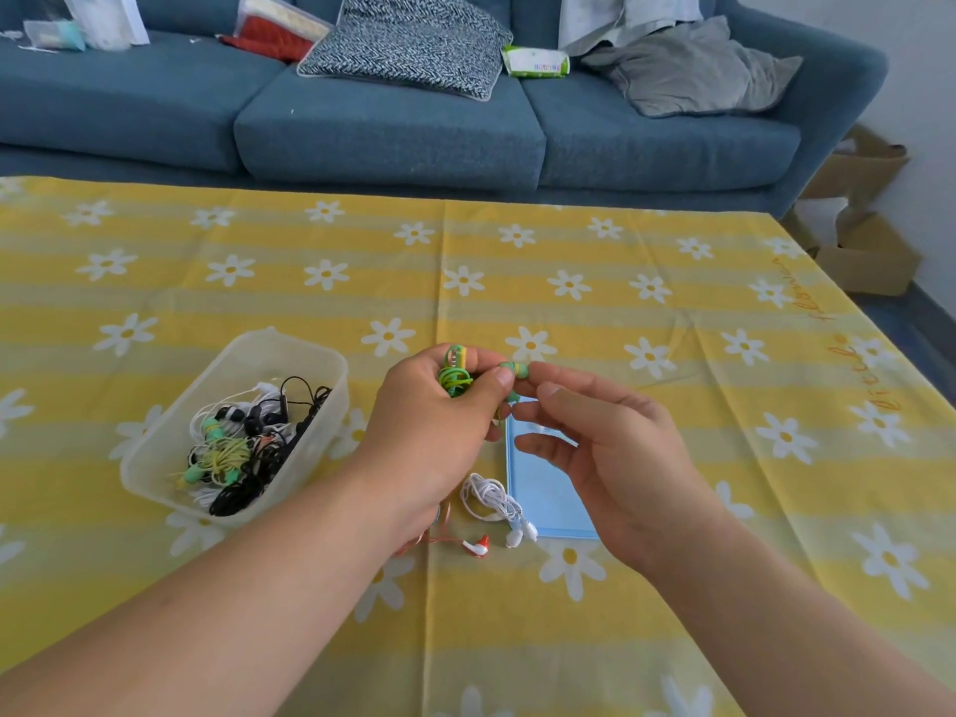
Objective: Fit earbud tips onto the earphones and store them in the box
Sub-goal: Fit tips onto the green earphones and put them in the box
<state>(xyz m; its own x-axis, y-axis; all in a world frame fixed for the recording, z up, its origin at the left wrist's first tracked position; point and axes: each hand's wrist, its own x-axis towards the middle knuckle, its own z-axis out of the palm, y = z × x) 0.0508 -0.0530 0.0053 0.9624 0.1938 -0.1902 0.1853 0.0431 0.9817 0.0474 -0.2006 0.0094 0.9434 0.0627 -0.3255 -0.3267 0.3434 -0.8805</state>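
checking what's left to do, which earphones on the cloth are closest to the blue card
The white earphones, coiled against the blue card's left edge. The red earphones lie further left, apart from it.

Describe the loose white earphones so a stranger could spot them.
On the yellow daisy tablecloth, find the blue card near the front middle. The white earphones lie coiled at its left edge. They're all white and loose on the cloth, unlike the red-tipped pair beside them or the tangle in the clear box.
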